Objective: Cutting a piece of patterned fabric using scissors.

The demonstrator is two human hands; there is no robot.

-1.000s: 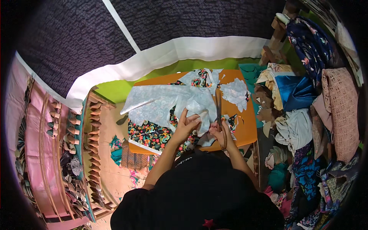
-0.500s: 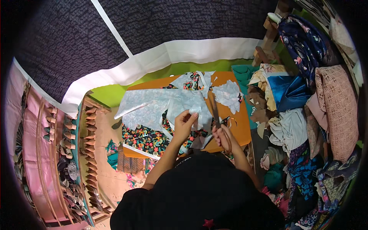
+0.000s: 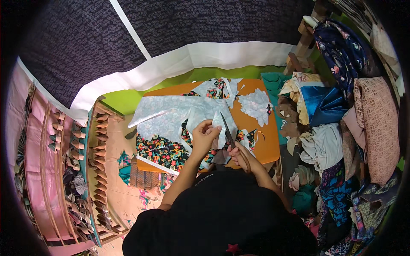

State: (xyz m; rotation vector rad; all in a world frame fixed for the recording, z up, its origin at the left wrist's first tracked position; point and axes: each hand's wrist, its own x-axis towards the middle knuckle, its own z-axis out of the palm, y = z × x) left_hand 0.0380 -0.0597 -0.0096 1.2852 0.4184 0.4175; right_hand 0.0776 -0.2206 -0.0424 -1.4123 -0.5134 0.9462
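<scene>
My right hand (image 3: 237, 156) is closed around the handles of large scissors (image 3: 230, 138). Their dark blades point up and slightly left, just right of my left hand (image 3: 206, 135). That hand is closed, thumb against fingers, on the edge of a pale fabric piece (image 3: 221, 135). More cloth lies beneath both hands: a wide sheet with its whitish side up (image 3: 164, 112) and a black fabric with a colourful print (image 3: 160, 151). Whether the blades touch the pale piece I cannot tell.
Cloth scraps (image 3: 255, 106) lie on the orange table (image 3: 270, 147). Piled fabrics (image 3: 324, 143) crowd the right side. At left stands a wooden rack (image 3: 101, 153) of shoe-shaped pieces. A dark patterned curtain (image 3: 205, 21) hangs beyond the table, and scraps litter the floor (image 3: 117, 145).
My right hand has brought the scissors leftward, closer to my left hand, and their tip has swung left. The left hand stays at nearly the same spot, still pinching the pale piece.
</scene>
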